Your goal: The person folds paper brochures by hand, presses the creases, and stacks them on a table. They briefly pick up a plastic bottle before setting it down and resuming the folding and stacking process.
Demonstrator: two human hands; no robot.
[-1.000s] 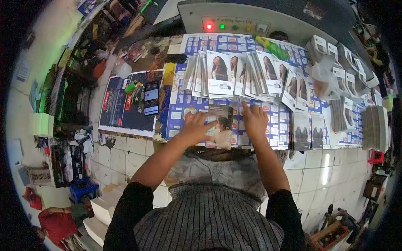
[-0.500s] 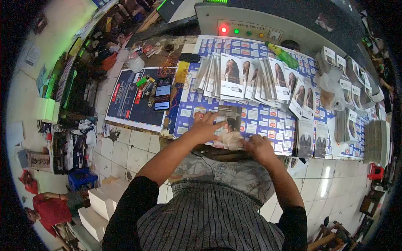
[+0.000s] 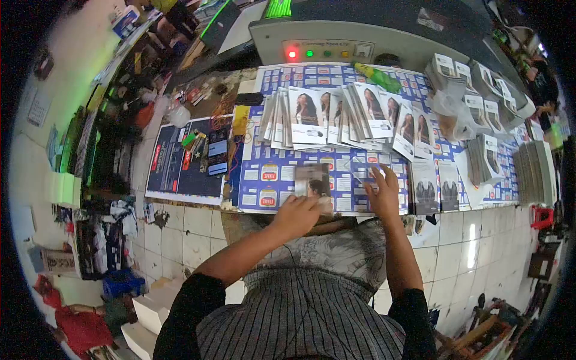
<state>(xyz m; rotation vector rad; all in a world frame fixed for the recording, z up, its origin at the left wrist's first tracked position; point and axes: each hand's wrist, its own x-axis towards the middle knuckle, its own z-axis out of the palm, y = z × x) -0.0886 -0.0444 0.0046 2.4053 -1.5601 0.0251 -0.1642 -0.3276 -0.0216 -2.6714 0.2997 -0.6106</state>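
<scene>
Dark booklet under left hand, grip unclear; right hand beyond its right edge, fingers spread.

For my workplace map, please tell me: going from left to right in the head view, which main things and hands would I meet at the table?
Black rectangular smartphone, bare left hand, bare right hand, crumpled translucent plastic bag, tall pale paper stack.
</scene>
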